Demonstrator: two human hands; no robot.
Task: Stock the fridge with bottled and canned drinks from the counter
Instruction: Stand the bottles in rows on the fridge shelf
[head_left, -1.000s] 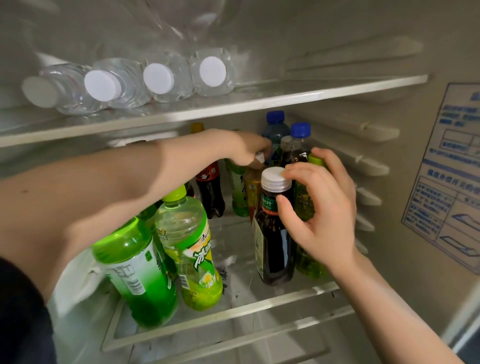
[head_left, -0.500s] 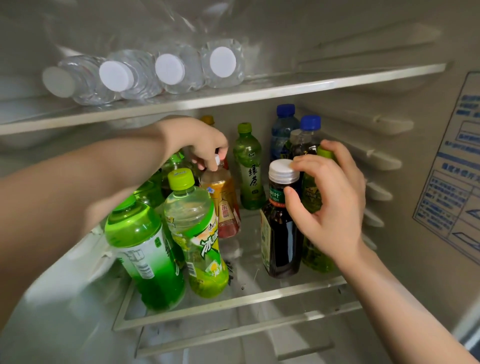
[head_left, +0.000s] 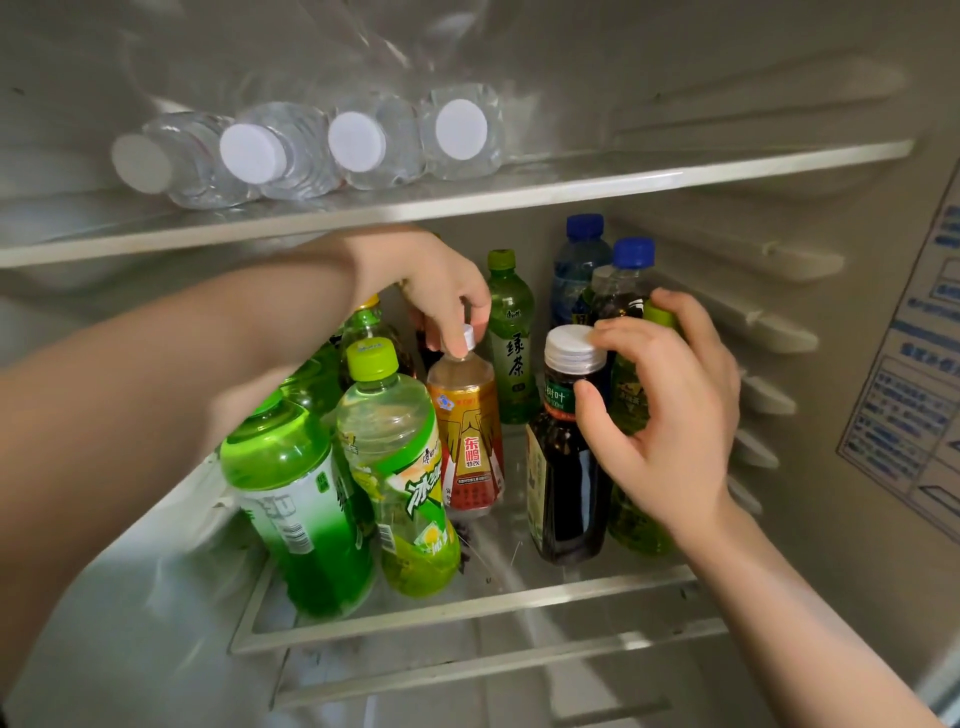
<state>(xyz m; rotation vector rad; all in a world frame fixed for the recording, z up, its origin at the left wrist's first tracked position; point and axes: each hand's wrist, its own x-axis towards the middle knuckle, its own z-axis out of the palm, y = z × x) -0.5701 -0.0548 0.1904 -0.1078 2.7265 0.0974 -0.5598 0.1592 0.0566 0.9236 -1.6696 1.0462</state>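
Stocking looks well advanced, with two bottles in hand on the glass middle shelf (head_left: 467, 608).
Four clear water bottles (head_left: 291, 150) lie above. The right hand (head_left: 670, 415) clasps the dark white-capped bottle (head_left: 566, 467) and the left hand (head_left: 436, 291) pinches the orange-labelled bottle (head_left: 467, 447) by its cap. The counter is unseen.

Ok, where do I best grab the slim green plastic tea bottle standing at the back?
Green tea bottle: take the neck under its green cap, from above; it stands upright and the orange-labelled bottle and dark bottle crowd its body.
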